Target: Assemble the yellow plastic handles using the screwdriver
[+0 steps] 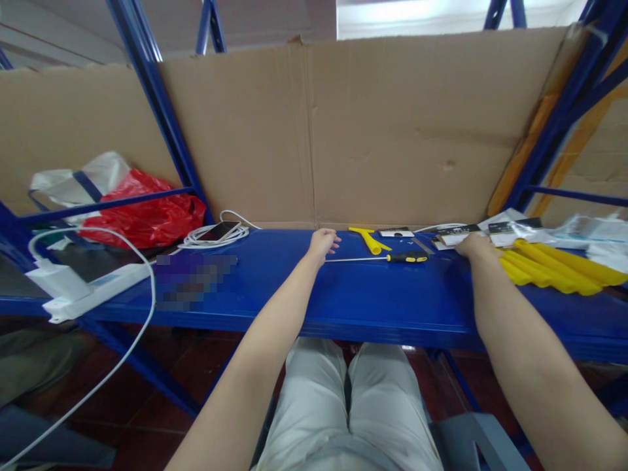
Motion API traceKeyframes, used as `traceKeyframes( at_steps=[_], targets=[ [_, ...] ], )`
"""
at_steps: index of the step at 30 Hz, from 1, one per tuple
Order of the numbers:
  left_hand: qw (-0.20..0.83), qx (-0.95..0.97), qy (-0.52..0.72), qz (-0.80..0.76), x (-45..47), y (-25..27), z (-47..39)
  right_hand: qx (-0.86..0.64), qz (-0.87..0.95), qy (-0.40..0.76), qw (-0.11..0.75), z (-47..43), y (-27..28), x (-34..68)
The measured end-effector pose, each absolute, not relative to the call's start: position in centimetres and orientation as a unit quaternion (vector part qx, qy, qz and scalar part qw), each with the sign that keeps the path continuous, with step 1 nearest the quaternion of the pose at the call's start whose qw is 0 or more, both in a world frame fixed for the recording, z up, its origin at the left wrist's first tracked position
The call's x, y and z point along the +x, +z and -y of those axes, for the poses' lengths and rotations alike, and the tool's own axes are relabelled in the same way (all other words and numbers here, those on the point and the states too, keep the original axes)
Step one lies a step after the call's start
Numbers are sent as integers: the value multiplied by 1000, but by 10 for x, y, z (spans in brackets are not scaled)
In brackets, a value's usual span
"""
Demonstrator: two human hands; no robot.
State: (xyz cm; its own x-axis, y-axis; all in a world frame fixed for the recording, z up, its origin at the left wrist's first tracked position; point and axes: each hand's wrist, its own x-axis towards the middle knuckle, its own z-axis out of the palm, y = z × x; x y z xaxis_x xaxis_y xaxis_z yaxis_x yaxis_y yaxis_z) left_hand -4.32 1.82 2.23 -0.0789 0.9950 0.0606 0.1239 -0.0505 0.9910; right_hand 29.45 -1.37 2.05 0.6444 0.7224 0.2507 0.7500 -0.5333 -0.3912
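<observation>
My left hand (324, 244) rests at the blue tabletop, fingers slightly curled and apart, with nothing seen in it. Beside it lies a long screwdriver (408, 258) with a black and yellow handle; its thin shaft points toward that hand. Farther right, my right hand (475, 244) reaches to some flat black and white packets (456, 234); its fingers are mostly hidden, so any grip is unclear. Between the hands lie a yellow Y-shaped plastic piece (369, 241), a small black and white card (396, 233) and a few tiny metal bits. Yellow corrugated pieces (554, 267) lie right of my right hand.
On the left are a white power strip (105, 288) with a looping cable, a phone (220, 231) on a coiled white cable, and a red plastic bag (152, 209). Cardboard (392, 131) walls the back between blue metal posts (157, 98). Clear plastic bags (593, 232) lie far right.
</observation>
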Motion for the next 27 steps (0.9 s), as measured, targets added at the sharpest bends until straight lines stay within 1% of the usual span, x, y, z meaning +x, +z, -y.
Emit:
traceKeyframes(
  at_steps=[2, 4, 8, 11, 14, 17, 19, 22, 27],
  targets=[
    [433, 523, 504, -535, -43, 23, -17, -903, 367, 25, 222, 17, 24, 288],
    [433, 524, 504, -534, -43, 23, -17, -908, 348, 38, 230, 21, 28, 281],
    [426, 534, 496, -535, -42, 23, -17, -904, 353, 3, 241, 24, 31, 274],
    [396, 554, 484, -549, -42, 21, -19, -893, 376, -44, 243, 21, 34, 274],
    [328, 608, 456, -561, -41, 16, -24, -855, 448, -79, 249, 15, 39, 268],
    [212, 689, 417, -553, -41, 10, -26, -784, 560, -74, 256, 8, 40, 250],
    [149, 732, 392, -536, -40, 7, -26, -740, 622, -66, 246, 3, 38, 230],
    [109, 774, 347, -518, -39, 5, -24, -674, 701, -37, 231, 0, 29, 198],
    [82, 800, 295, -516, -39, 6, -21, -596, 782, 31, 182, 1, 15, 165]
  ],
)
